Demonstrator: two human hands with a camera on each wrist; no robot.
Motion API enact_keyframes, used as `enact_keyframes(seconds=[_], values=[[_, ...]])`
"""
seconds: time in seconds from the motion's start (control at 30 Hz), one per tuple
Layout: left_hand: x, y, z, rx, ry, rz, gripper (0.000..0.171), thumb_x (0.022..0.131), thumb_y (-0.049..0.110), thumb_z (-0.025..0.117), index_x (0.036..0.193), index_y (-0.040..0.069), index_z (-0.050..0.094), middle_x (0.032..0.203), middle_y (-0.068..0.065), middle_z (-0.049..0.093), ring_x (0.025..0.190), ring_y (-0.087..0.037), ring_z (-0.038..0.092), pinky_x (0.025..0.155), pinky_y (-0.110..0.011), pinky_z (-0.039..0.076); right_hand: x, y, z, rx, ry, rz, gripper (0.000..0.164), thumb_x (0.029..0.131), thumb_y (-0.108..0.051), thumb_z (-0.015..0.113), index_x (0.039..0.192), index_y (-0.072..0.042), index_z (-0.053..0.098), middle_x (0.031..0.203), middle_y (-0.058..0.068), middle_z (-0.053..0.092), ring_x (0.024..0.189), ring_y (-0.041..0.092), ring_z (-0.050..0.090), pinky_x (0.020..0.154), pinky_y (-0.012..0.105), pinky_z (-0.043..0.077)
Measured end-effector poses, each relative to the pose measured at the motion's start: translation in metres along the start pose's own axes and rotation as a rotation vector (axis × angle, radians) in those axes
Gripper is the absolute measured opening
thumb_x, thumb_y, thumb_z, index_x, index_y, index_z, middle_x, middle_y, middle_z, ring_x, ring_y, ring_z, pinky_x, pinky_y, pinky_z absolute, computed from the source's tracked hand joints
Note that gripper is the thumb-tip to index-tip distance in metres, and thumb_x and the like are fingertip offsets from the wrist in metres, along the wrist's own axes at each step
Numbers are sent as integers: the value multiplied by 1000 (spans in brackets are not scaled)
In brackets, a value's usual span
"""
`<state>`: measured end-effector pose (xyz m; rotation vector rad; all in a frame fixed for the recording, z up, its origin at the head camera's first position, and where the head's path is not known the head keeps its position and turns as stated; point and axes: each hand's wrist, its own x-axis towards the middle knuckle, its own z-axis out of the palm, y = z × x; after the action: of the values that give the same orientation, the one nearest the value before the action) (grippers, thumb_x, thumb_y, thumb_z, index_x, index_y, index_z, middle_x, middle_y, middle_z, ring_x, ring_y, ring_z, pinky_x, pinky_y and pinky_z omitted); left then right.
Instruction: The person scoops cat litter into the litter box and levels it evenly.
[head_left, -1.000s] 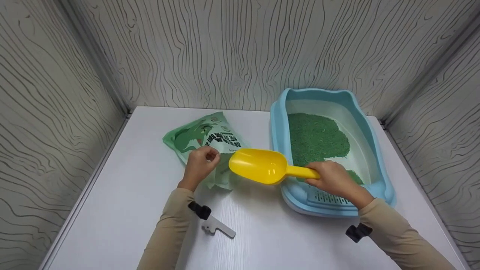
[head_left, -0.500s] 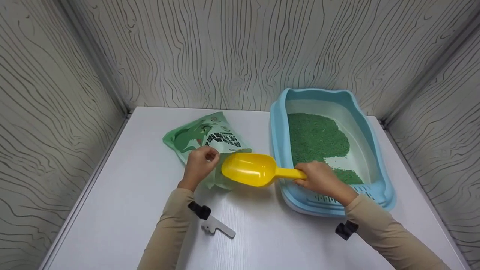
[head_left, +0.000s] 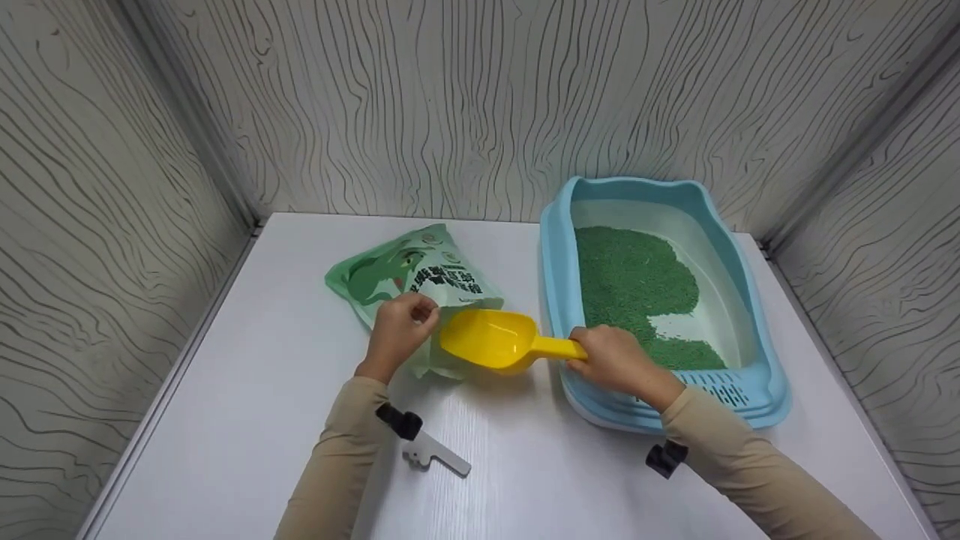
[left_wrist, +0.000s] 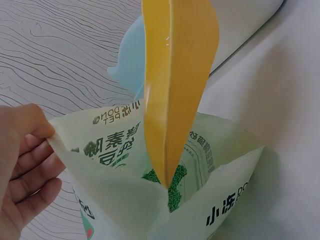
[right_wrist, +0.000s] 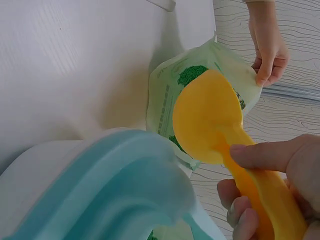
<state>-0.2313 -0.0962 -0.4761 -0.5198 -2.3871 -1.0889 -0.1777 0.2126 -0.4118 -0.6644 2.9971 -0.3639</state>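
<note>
- Pinching the rim of a pale green bag between thumb and fingers of the left hand, at one corner of its open mouth.
- Gripping a yellow scoop by the handle, fingers wrapped round it and thumb along the top, with the right hand, just over the near left edge of a light blue tray.
- Held level with the bag's mouth, scoop end pointing in toward green granules visible inside; hard to tell how deep.
- Lying on the white bench, left of the tray and apart from it: printed with dark lettering and a green cartoon animal, front up.
- Spread inside the tray, along its left side and in a strip at the front: more green granules, bordering a pale patch of bare floor, behind a slotted front ledge.
- Resting beside the left forearm: a flat grey tool.
- Clad in tan sleeves, with black mounts at both wrists, before pale walls patterned in dark wood grain.
</note>
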Motion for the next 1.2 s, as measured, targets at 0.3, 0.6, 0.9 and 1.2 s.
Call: enact_keyframes(seconds=[0.3, 0.6, 0.9, 1.2], values=[[0, 2, -2, -9, -13, -13, 3, 81, 2, 67, 78, 2, 69, 73, -11, 70, 65, -18, 66, 62, -28, 58, 8, -10, 3, -19, -52, 45, 16, 84, -16, 68, 88, -1, 64, 72, 10, 63, 62, 18, 50, 56, 33, 42], [0, 1, -1, 10, -12, -13, 4, 81, 1, 66, 79, 2, 69, 74, -11, 70, 65, -18, 66, 63, -28, 57, 17, -21, 11, -12, -67, 68, 14, 84, -14, 67, 83, 0, 64, 69, 10, 62, 60, 19, 50, 54, 34, 42], [2, 4, -2, 11, -39, -64, 4, 83, 5, 67, 82, 3, 70, 76, -10, 71, 68, -17, 67, 65, -28, 58, 23, -28, 16, -35, -58, 99, 21, 84, -19, 71, 79, 0, 63, 67, 11, 59, 60, 20, 50, 53, 35, 40], [1, 4, -3, 2, -32, -54, 5, 83, 4, 67, 80, 2, 70, 75, -11, 71, 66, -18, 67, 64, -30, 58, 24, -38, 25, -59, -81, 127, 22, 84, -19, 70, 78, 0, 62, 67, 11, 60, 60, 22, 51, 53, 38, 44]])
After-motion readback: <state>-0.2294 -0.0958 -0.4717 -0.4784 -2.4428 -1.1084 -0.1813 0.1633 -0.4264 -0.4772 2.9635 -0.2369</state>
